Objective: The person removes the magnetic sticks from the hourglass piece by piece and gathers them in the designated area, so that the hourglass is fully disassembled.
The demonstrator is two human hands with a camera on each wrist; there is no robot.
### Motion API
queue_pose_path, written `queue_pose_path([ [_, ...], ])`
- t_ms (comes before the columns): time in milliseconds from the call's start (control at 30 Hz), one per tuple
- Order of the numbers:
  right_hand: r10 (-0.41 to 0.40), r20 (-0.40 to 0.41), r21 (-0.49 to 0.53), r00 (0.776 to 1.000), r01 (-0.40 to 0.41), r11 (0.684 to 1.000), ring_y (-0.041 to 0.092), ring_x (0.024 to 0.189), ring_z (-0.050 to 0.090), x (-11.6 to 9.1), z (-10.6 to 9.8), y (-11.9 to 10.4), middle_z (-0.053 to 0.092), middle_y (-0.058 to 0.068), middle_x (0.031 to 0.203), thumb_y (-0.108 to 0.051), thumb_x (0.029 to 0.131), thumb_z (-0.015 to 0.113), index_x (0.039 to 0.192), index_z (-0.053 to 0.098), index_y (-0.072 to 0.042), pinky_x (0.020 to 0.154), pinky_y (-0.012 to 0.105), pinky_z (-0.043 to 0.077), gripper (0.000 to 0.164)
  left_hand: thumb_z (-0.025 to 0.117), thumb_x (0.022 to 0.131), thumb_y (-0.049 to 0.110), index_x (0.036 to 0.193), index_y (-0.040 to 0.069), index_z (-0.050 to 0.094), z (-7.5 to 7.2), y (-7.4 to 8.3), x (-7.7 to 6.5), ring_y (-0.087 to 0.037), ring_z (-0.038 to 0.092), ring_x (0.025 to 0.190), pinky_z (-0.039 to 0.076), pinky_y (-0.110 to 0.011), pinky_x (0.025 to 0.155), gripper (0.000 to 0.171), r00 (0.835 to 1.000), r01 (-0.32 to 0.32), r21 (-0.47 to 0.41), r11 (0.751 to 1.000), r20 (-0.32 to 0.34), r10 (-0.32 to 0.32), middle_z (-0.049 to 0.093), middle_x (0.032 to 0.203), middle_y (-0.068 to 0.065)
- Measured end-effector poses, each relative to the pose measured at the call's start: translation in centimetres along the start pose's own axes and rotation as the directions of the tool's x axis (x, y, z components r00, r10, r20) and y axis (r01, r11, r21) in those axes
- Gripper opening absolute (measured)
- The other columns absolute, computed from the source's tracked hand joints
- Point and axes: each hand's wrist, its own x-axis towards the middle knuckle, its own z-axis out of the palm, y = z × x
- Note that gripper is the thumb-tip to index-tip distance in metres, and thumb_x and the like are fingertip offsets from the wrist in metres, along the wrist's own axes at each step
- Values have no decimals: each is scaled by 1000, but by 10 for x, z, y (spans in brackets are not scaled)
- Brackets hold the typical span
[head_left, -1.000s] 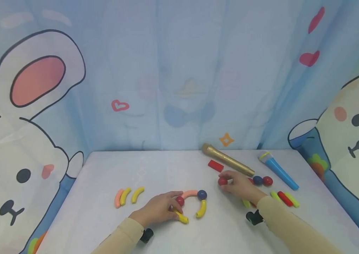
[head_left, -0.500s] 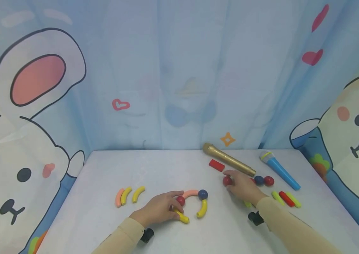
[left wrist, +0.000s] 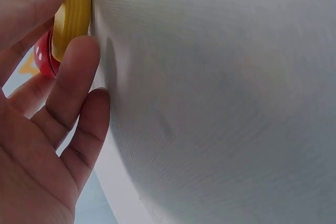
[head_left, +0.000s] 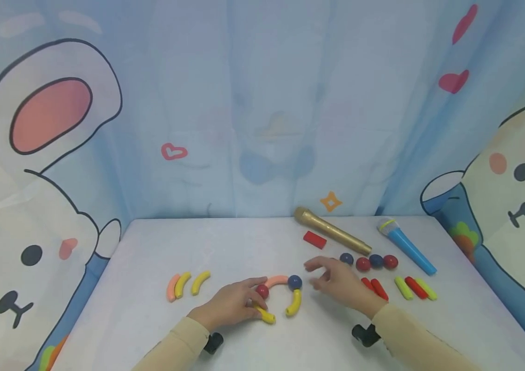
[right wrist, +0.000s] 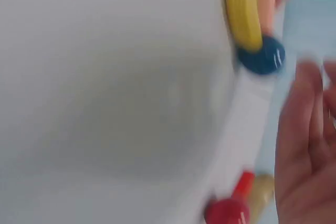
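My left hand (head_left: 227,306) pinches a yellow curved, banana-shaped piece (left wrist: 76,9) between thumb and fingers, its fingertips right at a red ball (head_left: 262,291). That ball sits at one end of a salmon curved piece (head_left: 277,281). A dark blue ball (head_left: 295,282) lies at the other end, with a second yellow curved piece (head_left: 293,303) running down from it, so the pieces form part of a ring. My right hand (head_left: 341,283) holds nothing; fingers extended and blurred in its wrist view, it hovers just right of the blue ball. It mostly hides another red ball behind it.
Loose red and blue balls (head_left: 376,261) line up at the right. Nearer lie red sticks (head_left: 379,289) and green sticks (head_left: 403,287). A gold microphone (head_left: 332,229), a red block (head_left: 315,239) and a blue microphone (head_left: 408,250) lie behind. More curved pieces (head_left: 200,282) lie left.
My right hand has let go of the red ball it held and moved left toward the ring, uncovering a blue ball and red sticks. My left hand has stayed in place.
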Motion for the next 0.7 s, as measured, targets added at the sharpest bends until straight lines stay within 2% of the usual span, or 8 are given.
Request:
queue_pose_path([
  [67, -16, 130, 103, 991, 3, 995, 20, 78, 65, -1, 13, -5, 65, 4, 119, -6, 90, 73, 123, 67, -14, 70, 30, 57, 34, 79, 86, 31, 99, 38, 77, -1, -1, -1, -16, 45, 135, 41, -42, 107, 15, 1000, -2, -1, 1000, 2, 2, 42, 153, 10],
  [133, -47, 230, 180, 972, 5, 984, 21, 74, 67, -3, 25, -7, 65, 5, 120, -5, 91, 70, 122, 67, -12, 66, 29, 57, 32, 79, 86, 30, 98, 38, 77, -2, -1, -2, -17, 44, 136, 40, -43, 108, 15, 1000, -4, -4, 1000, 4, 4, 42, 153, 9],
  [233, -87, 296, 201, 951, 27, 979, 20, 73, 67, -5, 38, -6, 66, 4, 119, -6, 92, 69, 121, 68, -12, 65, 28, 57, 29, 78, 86, 30, 96, 39, 76, -4, -4, -4, -17, 44, 137, 39, -43, 109, 14, 1000, -7, -4, 1000, 9, 7, 42, 153, 9],
  [467, -83, 320, 120, 944, 47, 992, 16, 81, 60, -6, 46, -4, 67, -6, 112, -14, 93, 70, 117, 70, -20, 69, 26, 53, 24, 78, 87, 28, 95, 40, 75, -13, -18, -16, -21, 42, 138, 36, -45, 111, 15, 999, 30, -13, 999, 19, -29, 45, 151, 7],
  [600, -75, 323, 95, 944, 46, 994, 17, 83, 59, -6, 45, -6, 66, -8, 110, -16, 93, 70, 116, 70, -21, 70, 27, 53, 24, 79, 86, 23, 95, 36, 76, -20, -28, -23, -23, 43, 138, 36, -45, 111, 16, 998, 64, 6, 998, -19, -64, 46, 150, 4],
  [700, -70, 322, 96, 944, 41, 995, 18, 82, 59, -6, 45, -6, 66, -7, 110, -15, 93, 70, 116, 70, -21, 69, 27, 53, 23, 79, 86, 23, 98, 34, 77, -20, -31, -26, -23, 46, 135, 37, -45, 110, 16, 995, 81, 14, 997, -61, -80, 46, 151, 4],
])
